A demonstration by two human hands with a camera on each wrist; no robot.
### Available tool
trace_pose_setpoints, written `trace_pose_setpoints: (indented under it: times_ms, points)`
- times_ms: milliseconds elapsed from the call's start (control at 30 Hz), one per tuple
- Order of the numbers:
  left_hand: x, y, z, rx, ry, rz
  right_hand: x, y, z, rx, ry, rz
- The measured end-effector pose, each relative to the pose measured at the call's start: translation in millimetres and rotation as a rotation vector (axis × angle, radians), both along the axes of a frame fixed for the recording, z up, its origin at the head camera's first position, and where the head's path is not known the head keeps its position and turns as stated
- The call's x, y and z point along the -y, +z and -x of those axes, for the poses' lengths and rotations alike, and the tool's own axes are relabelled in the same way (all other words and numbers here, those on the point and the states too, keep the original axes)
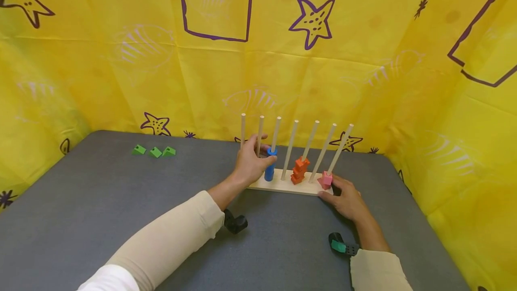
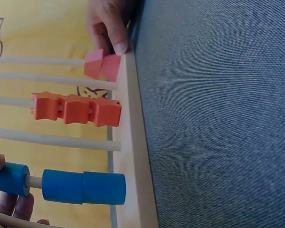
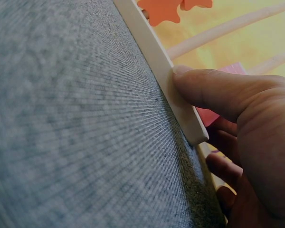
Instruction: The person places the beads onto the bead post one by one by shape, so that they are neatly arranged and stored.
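Note:
A wooden peg stand (image 1: 299, 187) with a row of upright rods stands near the back of the table. My left hand (image 1: 251, 163) pinches a blue cylinder (image 2: 10, 178) threaded on one rod, a gap above two stacked blue cylinders (image 2: 83, 186) at its foot. My right hand (image 1: 346, 199) grips the right end of the base, thumb on the front edge, other fingers behind. Beside that hand, pink blocks (image 1: 325, 179) sit on the end rod. Several orange star-shaped blocks (image 1: 300, 170) are stacked on a middle rod.
Three green blocks (image 1: 155, 152) lie at the back left of the grey table (image 1: 101, 183). A yellow patterned cloth (image 1: 202, 71) hangs behind and at the sides. Black wrist devices (image 1: 236, 222) show by both forearms.

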State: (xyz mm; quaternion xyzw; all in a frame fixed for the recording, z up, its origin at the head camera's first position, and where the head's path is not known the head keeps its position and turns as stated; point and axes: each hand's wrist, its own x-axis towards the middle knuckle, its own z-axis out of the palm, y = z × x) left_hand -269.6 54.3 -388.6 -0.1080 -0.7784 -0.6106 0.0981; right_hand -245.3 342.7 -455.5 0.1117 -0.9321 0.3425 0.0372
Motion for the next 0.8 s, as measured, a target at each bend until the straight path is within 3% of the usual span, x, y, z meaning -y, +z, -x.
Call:
trace_pose_setpoints:
  times_ms: [467, 800]
  points:
    - [4.4, -8.0, -4.1, -0.003, 0.021, 0.026, 0.2, 0.3, -0.2, 0.006, -0.001, 0.002]
    - [19.4, -9.7, -18.2, -0.069, -0.024, 0.082, 0.9, 0.3, -0.4, -0.006, 0.006, 0.010]
